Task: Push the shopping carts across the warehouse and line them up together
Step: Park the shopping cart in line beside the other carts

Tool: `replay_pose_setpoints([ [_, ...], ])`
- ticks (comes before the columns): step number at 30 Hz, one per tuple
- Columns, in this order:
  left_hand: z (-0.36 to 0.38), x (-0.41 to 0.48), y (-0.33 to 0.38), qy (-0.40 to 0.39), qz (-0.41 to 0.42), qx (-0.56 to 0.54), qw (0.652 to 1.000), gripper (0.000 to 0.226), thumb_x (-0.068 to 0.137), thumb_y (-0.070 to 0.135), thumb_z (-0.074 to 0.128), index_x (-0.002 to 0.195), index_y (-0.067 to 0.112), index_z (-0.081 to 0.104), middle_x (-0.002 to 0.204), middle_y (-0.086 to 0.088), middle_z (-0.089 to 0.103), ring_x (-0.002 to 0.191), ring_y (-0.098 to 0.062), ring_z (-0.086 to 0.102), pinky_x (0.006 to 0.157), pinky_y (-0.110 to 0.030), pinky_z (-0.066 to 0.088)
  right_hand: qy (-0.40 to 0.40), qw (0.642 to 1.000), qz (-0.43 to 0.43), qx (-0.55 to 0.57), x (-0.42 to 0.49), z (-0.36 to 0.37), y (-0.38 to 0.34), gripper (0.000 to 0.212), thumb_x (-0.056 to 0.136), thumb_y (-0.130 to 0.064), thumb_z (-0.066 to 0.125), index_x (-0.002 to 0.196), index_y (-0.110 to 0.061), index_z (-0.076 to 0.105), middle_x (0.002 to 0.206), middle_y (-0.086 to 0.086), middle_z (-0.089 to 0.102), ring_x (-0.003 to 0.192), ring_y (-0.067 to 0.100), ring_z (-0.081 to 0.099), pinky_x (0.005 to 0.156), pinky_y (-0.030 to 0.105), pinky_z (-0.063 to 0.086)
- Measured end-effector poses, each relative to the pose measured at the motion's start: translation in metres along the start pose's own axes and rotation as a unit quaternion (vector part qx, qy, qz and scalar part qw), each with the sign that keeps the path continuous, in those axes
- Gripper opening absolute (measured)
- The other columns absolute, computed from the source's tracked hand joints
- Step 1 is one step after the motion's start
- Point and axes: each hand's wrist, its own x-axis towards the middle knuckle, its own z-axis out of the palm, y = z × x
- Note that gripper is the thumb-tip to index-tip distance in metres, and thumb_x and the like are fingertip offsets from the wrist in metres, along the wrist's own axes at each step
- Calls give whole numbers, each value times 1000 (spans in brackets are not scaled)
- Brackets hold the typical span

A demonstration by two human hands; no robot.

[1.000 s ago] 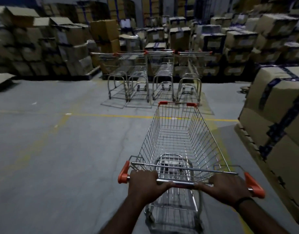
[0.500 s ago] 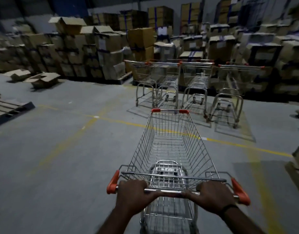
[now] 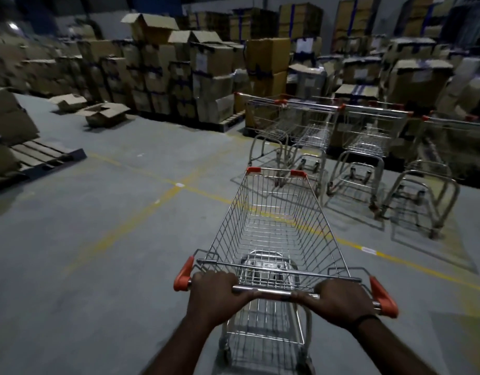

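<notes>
Steel wire makes up the cart (image 3: 274,228) in front of you, and both your hands are clamped on its handle bar (image 3: 271,293): your left hand (image 3: 214,292) is curled round it near the left orange end cap (image 3: 183,274), your right hand (image 3: 340,301) near the right end cap (image 3: 383,300), with a bare stretch of bar between them. A dark band (image 3: 364,319) sits on your right wrist. The cart stands on the grey floor (image 3: 71,320), its basket over a yellow line (image 3: 206,193), its front end pointing toward a row of parked carts (image 3: 366,136) lined up side by side near the far right edge of the floor. Behind that row rise stacked cardboard boxes (image 3: 211,77). At the left edge lies a wooden pallet (image 3: 44,155), and an opened box (image 3: 106,116) sits beyond it.
</notes>
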Motion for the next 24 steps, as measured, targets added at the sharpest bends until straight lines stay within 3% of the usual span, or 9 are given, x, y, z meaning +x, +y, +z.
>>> replay_pose_setpoints([
  [4,-7,64,-49,-21,6,-11,1000,76,68,98,25,71,29,56,71,12,57,78,-10,55,91,-37,34,-10,1000,18,-12,74,-7,-29,102,54,-105,1,64,-20,58,67,-4,58,74,13,65,67,27,48],
  [8,-11,121,-94,-21,8,-20,1000,78,70,95,30,81,26,63,83,10,65,89,-13,60,90,-38,32,-9,999,15,-49,139,-15,-59,98,67,-101,16,74,-17,67,69,-1,60,76,11,65,62,29,39],
  [14,-14,196,-155,-20,6,-15,1000,80,68,97,23,78,26,59,79,12,60,85,-12,57,88,-36,32,-11,999,2,-38,230,-19,-93,90,66,-100,11,59,-20,52,67,-3,58,74,12,64,63,28,41],
  [19,-10,261,-193,-5,-9,-26,1000,80,69,98,20,76,27,56,79,13,58,85,-10,53,88,-37,33,1,998,-17,-54,312,-23,-110,95,67,-100,10,69,-20,61,70,-2,59,71,14,60,61,28,38],
  [24,-10,332,-218,-1,-58,-6,998,90,62,99,7,88,31,60,93,15,57,104,-12,52,98,-44,30,41,997,-43,-47,408,-20,-113,102,62,-102,7,79,-22,68,79,1,69,84,16,69,64,29,39],
])
